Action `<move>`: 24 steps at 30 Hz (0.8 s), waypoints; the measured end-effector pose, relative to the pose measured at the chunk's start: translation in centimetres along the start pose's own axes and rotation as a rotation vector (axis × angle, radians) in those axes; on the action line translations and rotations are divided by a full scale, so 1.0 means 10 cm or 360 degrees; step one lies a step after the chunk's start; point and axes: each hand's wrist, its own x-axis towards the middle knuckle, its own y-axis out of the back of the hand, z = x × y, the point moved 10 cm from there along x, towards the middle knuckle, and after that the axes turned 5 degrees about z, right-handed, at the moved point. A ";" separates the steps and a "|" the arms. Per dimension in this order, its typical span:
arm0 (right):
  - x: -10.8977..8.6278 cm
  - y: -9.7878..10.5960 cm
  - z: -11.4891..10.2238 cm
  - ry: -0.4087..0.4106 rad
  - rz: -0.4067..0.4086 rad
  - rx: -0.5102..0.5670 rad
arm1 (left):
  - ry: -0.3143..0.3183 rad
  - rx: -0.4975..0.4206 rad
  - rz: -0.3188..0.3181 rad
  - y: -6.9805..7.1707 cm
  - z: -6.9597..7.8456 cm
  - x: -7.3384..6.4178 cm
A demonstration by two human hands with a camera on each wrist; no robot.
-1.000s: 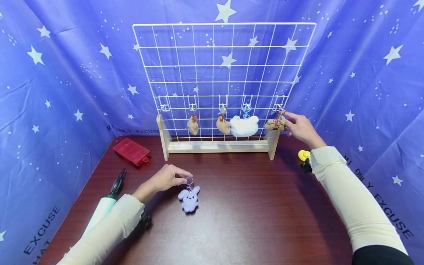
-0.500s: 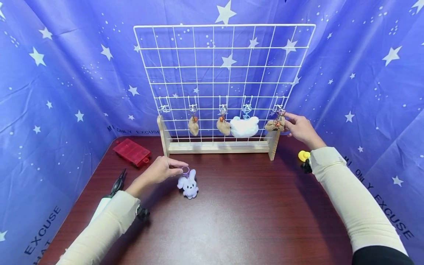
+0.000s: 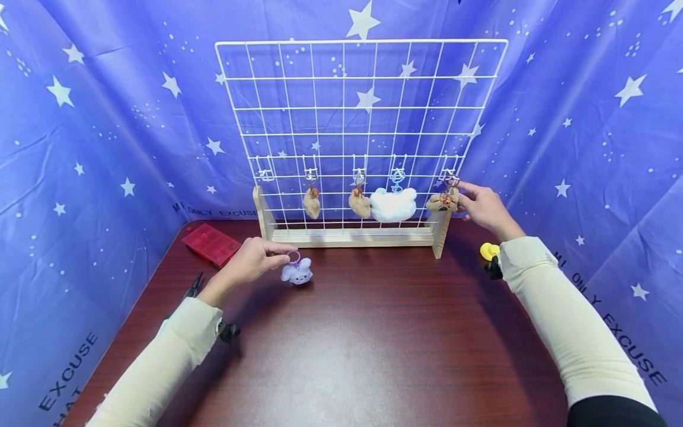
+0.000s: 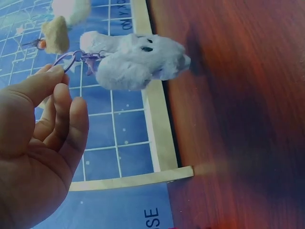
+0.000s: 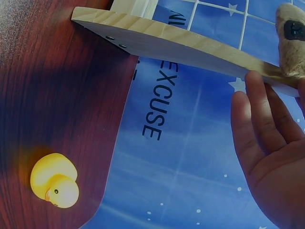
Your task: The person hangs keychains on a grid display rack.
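My left hand [image 3: 253, 258] pinches the purple ring of a lilac plush bunny keychain [image 3: 297, 273]; in the left wrist view the bunny [image 4: 143, 59] hangs from thumb and forefinger. A white wire grid rack [image 3: 341, 133] on a wooden stand carries a row of hooks. From the rightmost hook hangs a brown plush keychain [image 3: 441, 202], and my right hand [image 3: 484, 207] holds it near its ring. In the right wrist view only part of this plush [image 5: 291, 38] shows, and the pinching fingertips are cut off. The leftmost hook [image 3: 265, 174] bears no keychain.
Two tan plush keychains, the left one [image 3: 312, 203] and the middle one [image 3: 360, 203], and a white plush [image 3: 393, 204] hang between. A red plastic case [image 3: 211, 243], a black-tipped pump [image 3: 193, 286] and a yellow rubber duck [image 5: 55, 180] lie on the brown table [image 3: 373, 338].
My left hand has carried the bunny keychain away from me, toward the rack's base and slightly left. My right hand has stayed at the brown plush keychain.
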 end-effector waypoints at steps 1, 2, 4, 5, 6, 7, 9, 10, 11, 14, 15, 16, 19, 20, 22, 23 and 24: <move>0.00 0.00 0.00 -0.0002 -0.0001 0.0000 | 0.0008 -0.0009 0.0005 0.01 0.00 0.01; 0.00 0.00 0.00 -0.0003 -0.0001 -0.0001 | 0.0011 -0.0022 0.0008 0.03 0.00 0.01; 0.00 0.00 -0.01 -0.0005 -0.0003 -0.0003 | 0.0003 -0.0032 0.0016 0.05 0.00 0.02; 0.00 0.00 -0.01 -0.0008 -0.0005 -0.0002 | 0.0005 -0.0035 0.0027 0.07 -0.01 0.03; 0.00 0.00 -0.01 -0.0008 -0.0007 -0.0004 | 0.0004 -0.0037 0.0040 0.09 -0.01 0.03; 0.00 0.00 0.00 -0.0011 -0.0011 -0.0002 | 0.0002 -0.0039 0.0048 0.11 -0.01 0.03; 0.00 -0.01 0.01 -0.0016 -0.0019 -0.0004 | 0.0008 -0.0026 0.0072 0.15 -0.02 0.04; 0.00 -0.01 0.01 -0.0017 -0.0022 -0.0005 | 0.0013 -0.0025 0.0087 0.18 -0.02 0.05; 0.00 -0.01 0.01 -0.0019 -0.0022 -0.0006 | 0.0014 -0.0020 0.0098 0.20 -0.02 0.05; 0.00 0.00 0.01 -0.0013 -0.0017 -0.0010 | 0.0016 0.0016 0.0139 0.29 -0.01 0.08; 0.00 0.00 0.01 -0.0009 -0.0015 -0.0009 | 0.0012 0.0036 0.0157 0.32 0.00 0.09; 0.00 0.00 0.01 -0.0007 -0.0013 -0.0006 | 0.0009 0.0051 0.0175 0.36 0.00 0.10; 0.00 0.01 0.00 -0.0001 -0.0006 -0.0003 | -0.0002 0.0117 0.0224 0.45 0.03 0.13; 0.00 0.00 0.01 -0.0003 -0.0008 -0.0002 | -0.0001 0.0134 0.0234 0.48 0.03 0.14; 0.00 0.00 0.01 -0.0004 -0.0013 0.0001 | 0.0004 0.0147 0.0251 0.53 0.04 0.15; 0.00 0.00 0.01 -0.0004 -0.0015 0.0003 | 0.0007 0.0149 0.0257 0.55 0.04 0.16; 0.00 -0.01 0.01 -0.0001 -0.0016 0.0006 | 0.0015 0.0150 0.0265 0.57 0.04 0.17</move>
